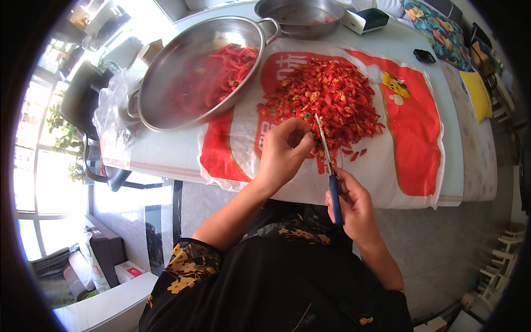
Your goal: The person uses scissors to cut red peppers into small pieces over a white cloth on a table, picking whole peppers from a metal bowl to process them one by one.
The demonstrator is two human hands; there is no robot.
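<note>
My right hand (352,205) grips scissors with blue handles (335,203). Their metal blades (324,143) point away from me over the near edge of a heap of cut red chili peppers (332,95), and look nearly closed. Beside the blades, my left hand (286,149) is curled, thumb and fingertips close together; whether a piece of chili is pinched there is hidden. Under the heap lies a flattened red and white plastic sack (417,145) with printing. To the left, a large two-handled steel pan (161,89) holds whole red chilies (232,70).
Behind the heap stands a round steel pan (298,18) with a few red bits inside. A tissue box (365,20) and a small black dish (424,56) are on the glass-topped table (166,154). A clear plastic bag (118,103) and black chair (83,95) are at left.
</note>
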